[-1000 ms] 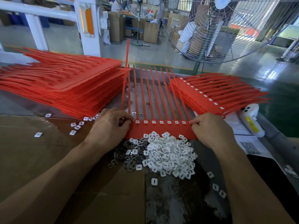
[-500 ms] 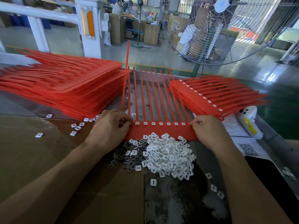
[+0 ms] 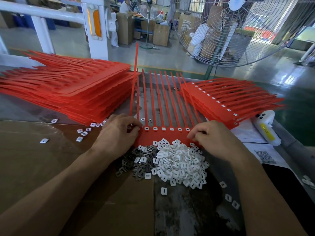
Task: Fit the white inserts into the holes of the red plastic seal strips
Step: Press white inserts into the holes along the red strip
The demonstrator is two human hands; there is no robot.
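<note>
A red seal strip sheet [image 3: 164, 137] lies flat in front of me, its long tails pointing away. White inserts [image 3: 163, 128] sit in a row of its holes. My left hand [image 3: 117, 133] presses with closed fingers on the sheet's left end, where one tail stands bent upward. My right hand [image 3: 214, 138] pinches the sheet's right end with its fingertips. A heap of loose white inserts [image 3: 180, 164] lies just in front of the sheet, between my wrists, with a smaller heap of dark metal clips [image 3: 134, 162] to its left.
A tall stack of red sheets [image 3: 68, 94] lies at the left, a lower stack with inserts fitted [image 3: 226, 101] at the right. A white handheld device [image 3: 265, 128] and papers with a QR code [image 3: 265, 156] are at the right edge. Stray inserts [image 3: 81, 133] dot the cardboard. A big fan [image 3: 238, 29] stands behind.
My right hand has slid a little toward me along the sheet's right end, now pinching its near corner. The left hand stays pressed on the left end.
</note>
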